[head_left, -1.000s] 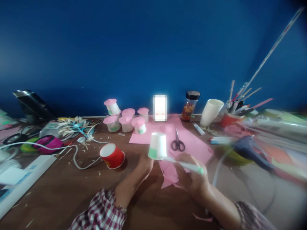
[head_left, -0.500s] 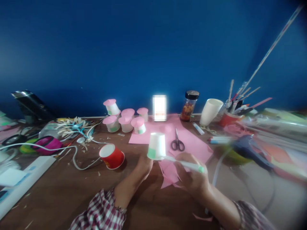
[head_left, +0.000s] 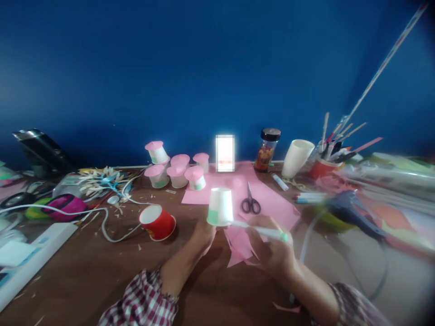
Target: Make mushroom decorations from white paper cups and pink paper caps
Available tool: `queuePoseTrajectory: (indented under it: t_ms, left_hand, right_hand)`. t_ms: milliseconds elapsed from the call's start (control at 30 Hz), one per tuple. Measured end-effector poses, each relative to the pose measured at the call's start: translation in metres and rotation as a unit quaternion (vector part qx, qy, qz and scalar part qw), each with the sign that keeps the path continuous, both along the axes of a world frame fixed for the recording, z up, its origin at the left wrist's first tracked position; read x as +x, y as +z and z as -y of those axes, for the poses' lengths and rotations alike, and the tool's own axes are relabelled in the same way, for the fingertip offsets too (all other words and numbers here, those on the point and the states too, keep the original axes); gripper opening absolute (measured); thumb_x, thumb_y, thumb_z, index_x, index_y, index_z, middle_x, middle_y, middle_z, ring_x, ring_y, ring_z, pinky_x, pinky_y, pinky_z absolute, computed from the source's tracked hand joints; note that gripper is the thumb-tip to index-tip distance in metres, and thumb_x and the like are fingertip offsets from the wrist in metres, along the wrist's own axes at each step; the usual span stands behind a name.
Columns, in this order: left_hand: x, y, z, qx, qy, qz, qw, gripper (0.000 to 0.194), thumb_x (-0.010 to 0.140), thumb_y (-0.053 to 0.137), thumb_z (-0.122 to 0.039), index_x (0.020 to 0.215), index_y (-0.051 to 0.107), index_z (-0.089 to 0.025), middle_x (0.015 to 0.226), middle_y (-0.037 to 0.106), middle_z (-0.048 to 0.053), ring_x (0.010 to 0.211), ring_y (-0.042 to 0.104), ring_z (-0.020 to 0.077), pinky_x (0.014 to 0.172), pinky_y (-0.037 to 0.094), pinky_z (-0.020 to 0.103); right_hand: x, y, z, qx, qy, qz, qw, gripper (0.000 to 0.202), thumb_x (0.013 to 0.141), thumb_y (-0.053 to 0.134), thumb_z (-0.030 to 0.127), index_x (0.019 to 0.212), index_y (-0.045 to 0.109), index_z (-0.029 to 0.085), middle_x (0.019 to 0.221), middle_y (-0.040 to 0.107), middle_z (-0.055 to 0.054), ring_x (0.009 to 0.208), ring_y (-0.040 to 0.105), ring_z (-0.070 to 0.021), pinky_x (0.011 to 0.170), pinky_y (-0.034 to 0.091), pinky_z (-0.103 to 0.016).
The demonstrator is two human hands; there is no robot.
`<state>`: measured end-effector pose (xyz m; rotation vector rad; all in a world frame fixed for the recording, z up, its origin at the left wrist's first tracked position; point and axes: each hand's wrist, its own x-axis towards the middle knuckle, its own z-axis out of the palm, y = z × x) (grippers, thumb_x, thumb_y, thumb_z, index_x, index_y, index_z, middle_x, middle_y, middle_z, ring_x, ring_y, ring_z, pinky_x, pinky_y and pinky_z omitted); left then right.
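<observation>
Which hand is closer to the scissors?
Right. The right hand is just in front of the scissors, slightly right, holding a white pen; the left hand is farther away, front-left of them, holding a white cup.

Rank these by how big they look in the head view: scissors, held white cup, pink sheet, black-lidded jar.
1. Pink sheet
2. Black-lidded jar and held white cup, too alike to rank
3. Scissors
</observation>
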<state>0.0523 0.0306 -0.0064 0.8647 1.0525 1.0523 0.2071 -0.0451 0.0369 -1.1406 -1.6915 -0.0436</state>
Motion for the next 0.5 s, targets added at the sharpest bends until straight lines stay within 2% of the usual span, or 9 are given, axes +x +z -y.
queuePoseTrajectory:
  t_ms: [233,500]
  left_hand:
    - [-0.0008,0.0035,0.001,0.004,-0.001,0.014,1.0,0.02,0.061,0.071,-0.032,0.066,0.062,-0.015,0.062,0.066,0.003,0.062,0.06,0.0161,0.067,0.048,0.031]
    - [0.0004,0.0043,0.0007,-0.013,0.006,0.017,1.0,0.017,0.059,0.073,-0.027,0.063,0.063,-0.014,0.06,0.065,0.003,0.059,0.06,0.0156,0.063,0.049,0.03]
  right_hand:
    - [-0.0007,-0.0005,0.0012,-0.03,0.004,-0.006,1.0,0.011,0.089,0.051,0.024,0.082,0.057,0.019,0.067,0.064,-0.002,0.059,0.063,-0.015,0.053,0.051,-0.024]
    - [0.0001,0.0014,0.0007,-0.022,-0.002,-0.018,1.0,0.01,0.089,0.051,0.024,0.083,0.058,0.019,0.069,0.065,-0.002,0.06,0.062,-0.0156,0.057,0.052,-0.026]
